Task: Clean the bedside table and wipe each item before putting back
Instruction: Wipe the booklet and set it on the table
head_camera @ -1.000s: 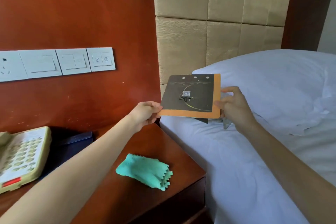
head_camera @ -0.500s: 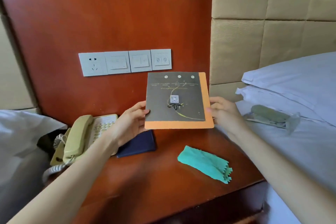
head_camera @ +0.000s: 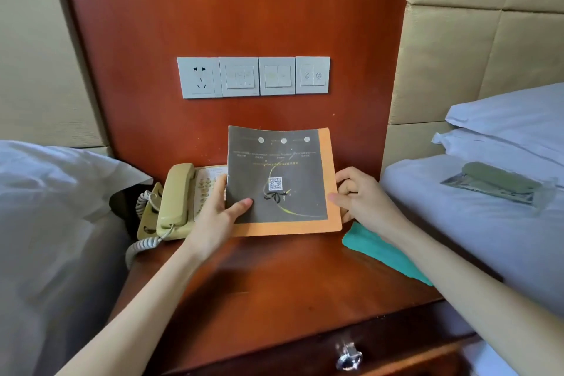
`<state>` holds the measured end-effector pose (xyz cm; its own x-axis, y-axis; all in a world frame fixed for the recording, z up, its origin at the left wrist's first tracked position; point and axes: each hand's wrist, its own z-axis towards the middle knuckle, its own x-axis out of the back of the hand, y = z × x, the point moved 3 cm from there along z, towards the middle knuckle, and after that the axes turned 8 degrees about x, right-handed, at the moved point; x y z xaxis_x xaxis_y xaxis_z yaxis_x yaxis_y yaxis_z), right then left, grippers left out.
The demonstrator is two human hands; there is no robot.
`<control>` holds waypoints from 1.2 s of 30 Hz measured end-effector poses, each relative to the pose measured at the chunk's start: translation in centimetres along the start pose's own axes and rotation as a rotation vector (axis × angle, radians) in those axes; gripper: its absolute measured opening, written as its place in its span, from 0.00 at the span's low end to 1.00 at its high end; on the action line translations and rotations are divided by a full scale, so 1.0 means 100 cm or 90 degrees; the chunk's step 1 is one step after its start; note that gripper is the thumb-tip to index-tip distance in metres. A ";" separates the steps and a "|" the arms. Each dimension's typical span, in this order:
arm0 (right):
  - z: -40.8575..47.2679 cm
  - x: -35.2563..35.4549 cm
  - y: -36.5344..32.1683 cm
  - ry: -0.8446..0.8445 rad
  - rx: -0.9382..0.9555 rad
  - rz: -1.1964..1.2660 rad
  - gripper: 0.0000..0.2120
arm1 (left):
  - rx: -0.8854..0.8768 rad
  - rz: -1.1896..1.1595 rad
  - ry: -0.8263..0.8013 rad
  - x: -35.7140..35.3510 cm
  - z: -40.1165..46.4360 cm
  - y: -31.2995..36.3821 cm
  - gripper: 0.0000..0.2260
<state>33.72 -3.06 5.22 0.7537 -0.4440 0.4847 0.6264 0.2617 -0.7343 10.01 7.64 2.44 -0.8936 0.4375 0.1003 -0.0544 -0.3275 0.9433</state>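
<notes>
Wooden bedside table with beige telephone, teal cloth.

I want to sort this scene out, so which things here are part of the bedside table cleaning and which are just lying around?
Part of the job:
- booklet, held by left hand and right hand
- green cloth on the bedside table
- telephone on the table

Just lying about:
- pillows on the right
- packet on the bed
- wall switches

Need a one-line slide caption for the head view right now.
Both hands, left hand and right hand, hold the booklet over the bedside table, between telephone and green cloth.
</notes>
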 end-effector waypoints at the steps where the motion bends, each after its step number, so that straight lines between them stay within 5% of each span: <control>1: -0.004 0.001 0.003 -0.018 -0.008 -0.020 0.08 | 0.007 -0.015 -0.003 0.002 -0.001 -0.001 0.18; 8: -0.049 0.022 0.034 -0.228 -0.013 -0.385 0.25 | 0.100 -0.149 0.036 0.010 -0.002 -0.011 0.18; 11: -0.067 0.025 0.048 -0.271 -0.004 -0.438 0.25 | 0.131 -0.185 0.040 0.007 -0.002 -0.010 0.18; 19: -0.062 0.025 0.058 -0.170 0.073 -0.349 0.16 | 0.228 -0.221 -0.090 -0.005 -0.005 -0.017 0.20; 28: -0.019 0.059 0.045 0.142 -0.131 0.154 0.07 | 0.310 -0.115 -0.284 -0.015 -0.018 -0.021 0.22; 31: -0.008 0.056 0.024 0.137 -0.066 0.087 0.07 | 0.323 -0.034 -0.272 -0.015 -0.018 -0.022 0.23; 36: -0.010 -0.002 -0.005 -0.052 0.170 -0.171 0.10 | 0.289 0.120 -0.236 -0.012 -0.014 -0.020 0.17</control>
<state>33.06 -3.97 5.03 0.5627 -0.4599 0.6869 0.8251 0.3638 -0.4324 10.55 6.66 -0.03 -0.6511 0.6952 0.3046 0.3565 -0.0742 0.9313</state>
